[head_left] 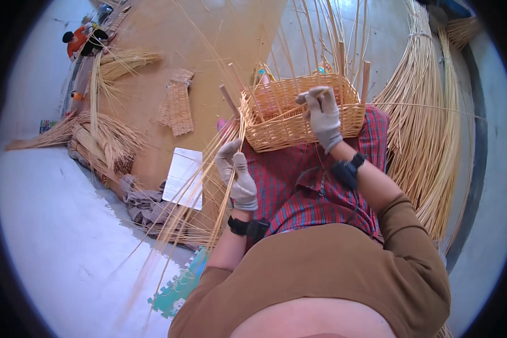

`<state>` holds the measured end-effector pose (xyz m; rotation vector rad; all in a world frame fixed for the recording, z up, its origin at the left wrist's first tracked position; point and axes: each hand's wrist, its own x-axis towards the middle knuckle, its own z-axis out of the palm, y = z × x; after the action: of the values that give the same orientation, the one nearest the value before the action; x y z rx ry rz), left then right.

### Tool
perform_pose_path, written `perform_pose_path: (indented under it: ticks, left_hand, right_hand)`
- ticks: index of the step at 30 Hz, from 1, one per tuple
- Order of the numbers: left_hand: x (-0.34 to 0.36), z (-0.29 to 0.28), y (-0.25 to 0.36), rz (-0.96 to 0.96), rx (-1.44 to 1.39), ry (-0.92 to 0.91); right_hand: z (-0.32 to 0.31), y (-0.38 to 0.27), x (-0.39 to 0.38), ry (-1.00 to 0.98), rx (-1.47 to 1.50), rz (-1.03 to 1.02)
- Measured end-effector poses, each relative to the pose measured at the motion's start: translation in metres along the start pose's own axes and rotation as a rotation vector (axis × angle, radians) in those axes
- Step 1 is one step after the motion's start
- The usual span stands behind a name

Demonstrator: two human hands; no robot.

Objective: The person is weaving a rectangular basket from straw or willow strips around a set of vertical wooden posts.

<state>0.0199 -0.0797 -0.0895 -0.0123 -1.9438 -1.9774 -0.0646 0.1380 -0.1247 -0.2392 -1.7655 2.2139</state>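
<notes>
A rectangular wicker basket (281,132), with wooden posts and long upright canes, rests tilted on my lap over red plaid cloth (276,197). My left hand (236,172), in a pale glove, is curled on long loose rattan strands (194,188) beside the basket's near left corner; they trail down to the lower left. My gloved right hand (323,115) is over the basket's near rim on the right side, fingers bent and pinched; what they hold is too small to make out.
Cane bundles lie at right (411,141) and left (101,135). Two woven pieces (177,101), a white sheet (183,174), crumpled grey cloth (143,203) and green foam mat (174,287) lie at left. Another person (81,39) in orange is at the upper left.
</notes>
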Motion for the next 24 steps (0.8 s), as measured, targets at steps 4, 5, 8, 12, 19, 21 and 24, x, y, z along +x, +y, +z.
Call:
perform_pose_path:
  ticks: [4, 5, 8, 12, 19, 21, 24]
  left_hand:
    - [-0.015, 0.0, -0.055, -0.269, 0.206, -0.237]
    - [-0.011, 0.016, -0.054, -0.165, 0.214, -0.234]
    - [0.038, 0.044, -0.026, -0.353, 0.152, -0.348]
    - [0.071, 0.05, -0.074, -0.713, -0.116, -0.402]
    - [0.061, 0.051, -0.086, -0.623, -0.105, -0.28]
    - [0.057, 0.057, -0.076, -0.592, -0.085, -0.303]
    - [0.069, 0.054, -0.078, -0.49, -0.192, -0.348]
  right_hand:
    - [0.006, 0.015, -0.013, 0.014, 0.112, -0.091]
    - [0.006, 0.02, -0.014, 0.051, 0.112, -0.043]
    - [0.003, 0.016, -0.026, 0.041, 0.09, 0.099]
    - [0.022, 0.001, -0.003, -0.002, -0.372, -0.208]
    - [0.056, -0.046, 0.052, -0.3, -0.19, -0.421]
    - [-0.026, 0.008, 0.005, -0.119, -0.002, -0.469]
    - [-0.043, -0.002, -0.027, 0.095, -0.049, -0.283]
